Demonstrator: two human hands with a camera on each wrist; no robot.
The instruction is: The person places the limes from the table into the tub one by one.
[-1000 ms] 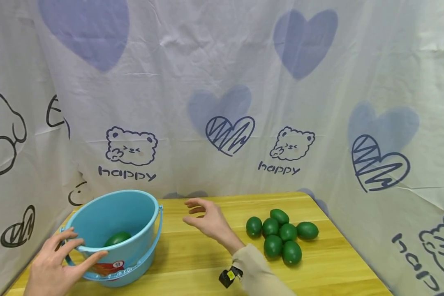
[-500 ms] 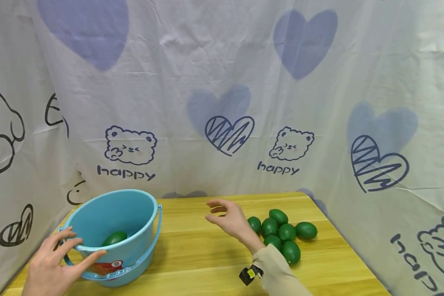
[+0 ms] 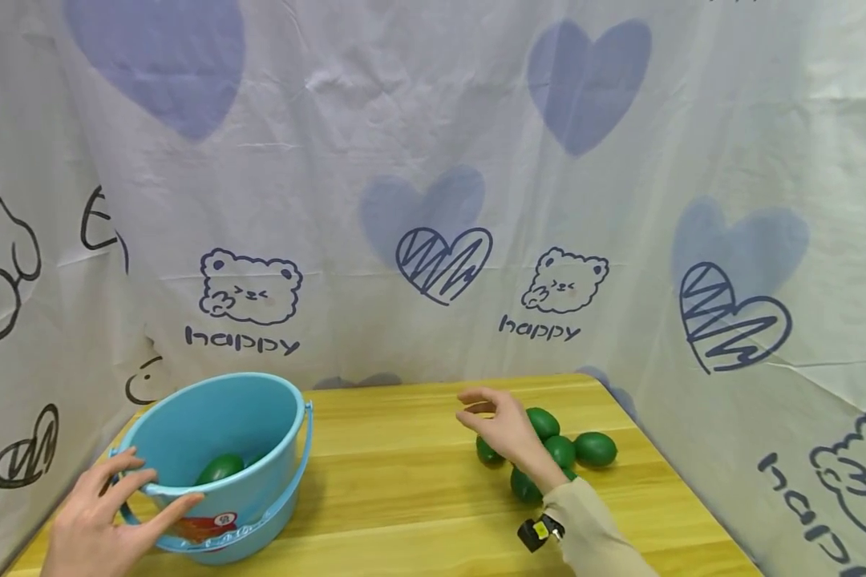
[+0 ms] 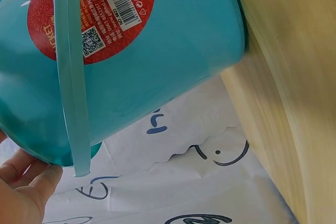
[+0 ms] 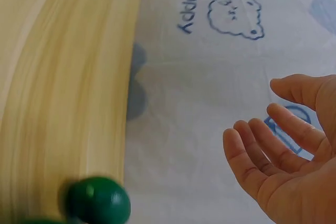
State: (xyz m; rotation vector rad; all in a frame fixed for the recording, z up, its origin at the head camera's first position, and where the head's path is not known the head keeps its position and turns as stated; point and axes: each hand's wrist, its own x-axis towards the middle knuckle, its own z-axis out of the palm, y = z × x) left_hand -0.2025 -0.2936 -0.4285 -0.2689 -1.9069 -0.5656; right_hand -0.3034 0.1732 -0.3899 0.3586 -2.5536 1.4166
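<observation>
At the left of the table stands a light blue bucket (image 3: 260, 497) with a red label, slightly tilted in view. Its rim is held by my left hand (image 3: 97, 513), the thumb lying along the outer side. Inside lies a dark green lime (image 3: 220, 468), with part of another behind it. My right hand (image 3: 501, 423) hovers at the near-left of a cluster of several limes (image 3: 595, 449), partly covering them. Its fingers are loosely bent and hold nothing, as the right hand (image 5: 286, 166) also shows in the right wrist view.
The yellow wood-grain table (image 3: 382, 481) stretches between bucket and limes. Behind and at both sides hangs a pale cloth (image 3: 346, 304) with hearts and bears. The bucket's handle (image 3: 305, 457) hangs down its side. A small black device (image 3: 537, 532) sits on the right wrist.
My right hand has moved right, from beside the bucket to over the limes. The left hand has stayed at the bucket's rim.
</observation>
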